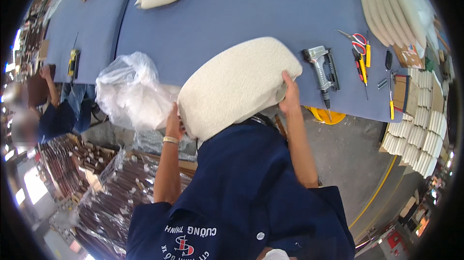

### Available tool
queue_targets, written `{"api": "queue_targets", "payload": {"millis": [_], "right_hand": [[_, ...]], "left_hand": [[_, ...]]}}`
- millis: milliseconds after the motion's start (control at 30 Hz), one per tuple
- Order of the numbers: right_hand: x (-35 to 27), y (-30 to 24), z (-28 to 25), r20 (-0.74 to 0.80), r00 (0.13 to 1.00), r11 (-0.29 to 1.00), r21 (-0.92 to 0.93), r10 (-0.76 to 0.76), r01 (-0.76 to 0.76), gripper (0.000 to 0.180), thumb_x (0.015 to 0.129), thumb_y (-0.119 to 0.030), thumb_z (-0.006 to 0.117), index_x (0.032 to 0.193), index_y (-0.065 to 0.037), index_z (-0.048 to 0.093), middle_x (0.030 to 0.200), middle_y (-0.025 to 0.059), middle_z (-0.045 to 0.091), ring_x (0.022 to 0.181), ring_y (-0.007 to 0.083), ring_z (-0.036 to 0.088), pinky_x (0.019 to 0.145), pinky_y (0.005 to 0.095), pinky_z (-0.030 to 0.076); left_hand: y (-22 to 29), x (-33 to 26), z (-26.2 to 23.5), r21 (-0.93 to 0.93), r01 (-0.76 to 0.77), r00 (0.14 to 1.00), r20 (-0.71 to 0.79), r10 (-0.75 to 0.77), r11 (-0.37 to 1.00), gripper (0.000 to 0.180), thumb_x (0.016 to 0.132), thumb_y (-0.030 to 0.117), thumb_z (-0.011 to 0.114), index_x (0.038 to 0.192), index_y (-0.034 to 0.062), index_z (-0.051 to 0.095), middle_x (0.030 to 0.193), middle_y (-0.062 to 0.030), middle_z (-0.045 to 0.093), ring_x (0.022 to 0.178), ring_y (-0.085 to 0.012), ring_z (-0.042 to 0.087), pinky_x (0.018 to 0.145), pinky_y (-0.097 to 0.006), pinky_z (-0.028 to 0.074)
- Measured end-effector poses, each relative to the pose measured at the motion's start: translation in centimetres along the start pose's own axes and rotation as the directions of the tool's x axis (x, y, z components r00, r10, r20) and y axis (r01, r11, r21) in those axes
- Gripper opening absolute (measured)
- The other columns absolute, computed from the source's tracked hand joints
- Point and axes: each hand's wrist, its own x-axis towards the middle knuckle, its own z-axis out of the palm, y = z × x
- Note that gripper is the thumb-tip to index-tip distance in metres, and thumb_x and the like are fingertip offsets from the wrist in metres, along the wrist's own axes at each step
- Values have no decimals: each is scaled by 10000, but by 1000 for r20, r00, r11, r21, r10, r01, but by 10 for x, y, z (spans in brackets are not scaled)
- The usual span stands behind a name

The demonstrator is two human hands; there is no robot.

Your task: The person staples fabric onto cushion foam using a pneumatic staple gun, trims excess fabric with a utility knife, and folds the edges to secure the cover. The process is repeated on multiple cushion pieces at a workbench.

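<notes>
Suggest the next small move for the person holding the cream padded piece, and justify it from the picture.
Probably ease the cream padded piece forward, fully over the blue table: the left hand and right hand hold its opposite ends, and its near side appears to extend past the table's near edge, close to the dark blue shirt.
</notes>
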Motion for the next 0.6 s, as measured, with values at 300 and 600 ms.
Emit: {"api": "queue_targets", "payload": {"millis": [300, 600], "right_hand": [[14, -54, 19, -64, 880, 748, -559, -470, 358, 445, 1024, -355, 645, 1312, -22, 581, 1218, 114, 647, 1005, 191, 648, 871, 354, 545], [-48, -36, 54, 3, 975, 903, -375, -224, 208, 382, 1029, -414, 659, 991, -37, 610, 815, 41, 614, 701, 129, 602, 618, 296, 518]], "left_hand": [[56, -30, 155, -600, 71, 982, 181, 48, 797, 708, 1057, 448, 585, 1522, -43, 376, 1459, -211, 561, 1263, -346, 627, 1032, -498, 549], [94, -84, 255, -684, 122, 976, 214, 39, 719, 629, 1058, 407, 604, 1504, 11, 404, 1448, -159, 565, 1298, -289, 592, 1043, -447, 529]]}}
